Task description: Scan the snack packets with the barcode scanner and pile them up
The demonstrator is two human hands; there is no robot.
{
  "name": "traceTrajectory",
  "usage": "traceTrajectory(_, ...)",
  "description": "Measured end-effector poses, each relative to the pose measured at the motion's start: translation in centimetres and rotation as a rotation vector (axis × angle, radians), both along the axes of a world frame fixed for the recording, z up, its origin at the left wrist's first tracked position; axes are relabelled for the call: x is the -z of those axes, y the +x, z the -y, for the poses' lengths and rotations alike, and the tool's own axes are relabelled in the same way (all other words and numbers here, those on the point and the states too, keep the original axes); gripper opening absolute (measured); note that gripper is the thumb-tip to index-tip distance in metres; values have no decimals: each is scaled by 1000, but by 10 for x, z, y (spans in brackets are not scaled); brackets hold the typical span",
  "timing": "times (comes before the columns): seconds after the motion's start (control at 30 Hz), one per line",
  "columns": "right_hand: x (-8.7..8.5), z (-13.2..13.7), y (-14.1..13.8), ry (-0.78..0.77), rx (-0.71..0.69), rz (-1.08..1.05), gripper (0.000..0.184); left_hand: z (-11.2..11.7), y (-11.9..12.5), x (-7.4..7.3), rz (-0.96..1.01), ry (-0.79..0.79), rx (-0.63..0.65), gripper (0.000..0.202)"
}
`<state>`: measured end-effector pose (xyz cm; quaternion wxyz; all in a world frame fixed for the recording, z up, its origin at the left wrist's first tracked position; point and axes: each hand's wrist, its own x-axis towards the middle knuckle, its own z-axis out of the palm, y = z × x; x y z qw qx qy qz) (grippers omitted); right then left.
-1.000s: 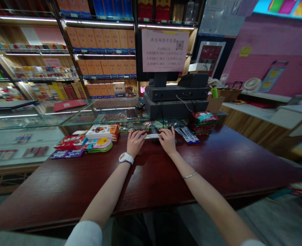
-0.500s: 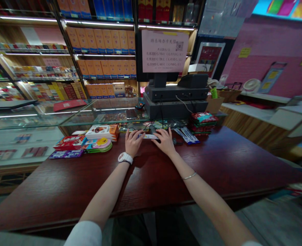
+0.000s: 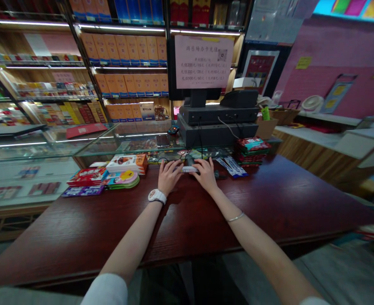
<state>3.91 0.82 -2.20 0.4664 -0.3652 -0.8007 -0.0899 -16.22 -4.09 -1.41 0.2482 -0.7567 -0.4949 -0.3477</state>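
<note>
Both my hands reach to the far edge of a dark red wooden counter (image 3: 269, 199). My left hand (image 3: 169, 176), with a white watch on its wrist, and my right hand (image 3: 206, 174), with a thin bracelet on its wrist, pinch the two ends of a small flat pale packet (image 3: 189, 169) between them. The packet lies just above the counter, over a dark object with cables that I cannot make out. Fingers of both hands are curled onto the packet.
A black cash register (image 3: 217, 120) with a paper notice (image 3: 203, 62) stands behind. Stacked red-green packs (image 3: 252, 150) and blue-white packets (image 3: 231, 166) lie right of my hands. Colourful boxes (image 3: 111, 173) lie left. A glass display case (image 3: 63, 144) and stocked shelves (image 3: 126, 63) fill the left.
The hands shifted slightly forward and back along the counter's far edge and still hold the packet between them. Little else differs.
</note>
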Motion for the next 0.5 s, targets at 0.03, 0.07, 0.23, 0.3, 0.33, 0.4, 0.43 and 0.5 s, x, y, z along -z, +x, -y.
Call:
traceTrajectory(0.03,1,0,0,-5,-3,0,16,0,1,0,-5,-1,8,35)
traceTrajectory(0.07,1,0,-1,-7,-5,1,17,1,2,-1,-7,-1,12,34)
traceTrajectory(0.23,1,2,-2,6,-14,44,23,1,2,0,18,2,9,31)
traceTrajectory(0.3,1,3,-3,4,-20,57,23,0,1,1,30,3,7,31)
traceTrajectory(0.33,1,4,-3,2,-19,58,22,-1,1,2,33,5,7,32)
traceTrajectory(0.4,0,5,-3,-2,-12,52,21,-2,1,3,32,11,15,32)
traceTrajectory(0.43,0,5,-4,-5,-7,47,20,-2,1,4,29,14,19,32)
traceTrajectory(0.5,-1,6,-4,-7,-1,36,20,-2,1,4,18,22,26,33)
